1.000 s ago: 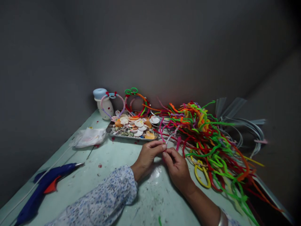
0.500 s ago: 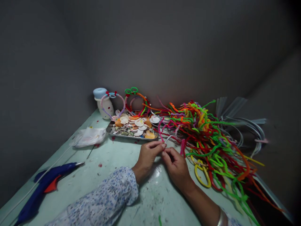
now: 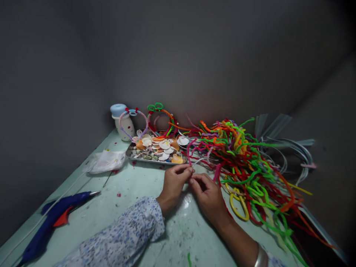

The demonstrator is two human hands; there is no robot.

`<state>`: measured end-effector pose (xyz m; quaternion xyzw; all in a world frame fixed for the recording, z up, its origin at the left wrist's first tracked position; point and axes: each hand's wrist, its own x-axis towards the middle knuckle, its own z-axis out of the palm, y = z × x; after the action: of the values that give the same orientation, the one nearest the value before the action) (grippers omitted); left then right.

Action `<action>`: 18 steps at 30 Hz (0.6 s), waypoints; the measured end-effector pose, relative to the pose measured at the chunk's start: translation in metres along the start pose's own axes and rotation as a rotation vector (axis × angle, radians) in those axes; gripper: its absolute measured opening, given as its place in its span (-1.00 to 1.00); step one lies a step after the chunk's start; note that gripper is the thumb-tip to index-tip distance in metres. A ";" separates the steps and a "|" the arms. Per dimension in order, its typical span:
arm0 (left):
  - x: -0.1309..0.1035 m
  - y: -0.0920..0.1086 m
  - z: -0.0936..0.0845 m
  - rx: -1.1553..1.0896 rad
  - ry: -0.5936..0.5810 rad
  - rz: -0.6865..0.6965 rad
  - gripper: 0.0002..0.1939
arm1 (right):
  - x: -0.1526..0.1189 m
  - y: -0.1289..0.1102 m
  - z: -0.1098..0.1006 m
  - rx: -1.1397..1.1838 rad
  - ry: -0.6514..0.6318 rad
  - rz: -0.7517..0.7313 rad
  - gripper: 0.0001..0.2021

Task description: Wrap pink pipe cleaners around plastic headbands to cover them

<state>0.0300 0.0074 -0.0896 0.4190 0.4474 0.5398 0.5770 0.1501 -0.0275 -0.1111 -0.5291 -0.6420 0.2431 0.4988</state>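
Observation:
Fingertips of my left hand (image 3: 174, 185) pinch a pink pipe cleaner (image 3: 189, 151) and the end of a thin white band (image 3: 200, 160) over the middle of the table. My right hand (image 3: 209, 196) is closed just beside it, thumb and forefinger pressed together near the same spot. What lies between the right fingertips is too small to make out. The pink strand rises from the left fingertips, and the white band curves off to the right, towards a tangled heap of coloured pipe cleaners (image 3: 239, 148).
Behind my hands stands a metal tray (image 3: 155, 161) of shells, with decorated headbands (image 3: 147, 122) and a white bottle (image 3: 124, 126) beyond. A plastic bag (image 3: 107, 161) and a blue glue gun (image 3: 55, 218) with its cord lie left. Clear strips (image 3: 278, 126) are at the back right.
Both hands have shifted very slightly left, and the fingertips are a little farther apart. The white band now reaches flatter to the right.

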 end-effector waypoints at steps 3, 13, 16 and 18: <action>0.006 0.000 -0.004 -0.056 0.006 0.024 -0.79 | 0.002 0.005 -0.005 -0.020 0.246 -0.012 -0.85; 0.019 0.014 -0.014 -0.294 -0.228 -0.113 -0.87 | 0.023 0.030 -0.021 0.331 0.541 0.277 -0.63; 0.020 0.014 -0.016 -0.340 -0.289 -0.144 -0.87 | 0.021 0.024 -0.018 0.470 0.454 0.296 -0.70; 0.021 0.012 -0.017 -0.340 -0.267 -0.139 -0.85 | 0.019 0.020 -0.017 0.518 0.440 0.291 -0.73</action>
<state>0.0108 0.0290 -0.0836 0.3516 0.2977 0.5059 0.7292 0.1746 -0.0076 -0.1141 -0.5108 -0.3546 0.3464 0.7024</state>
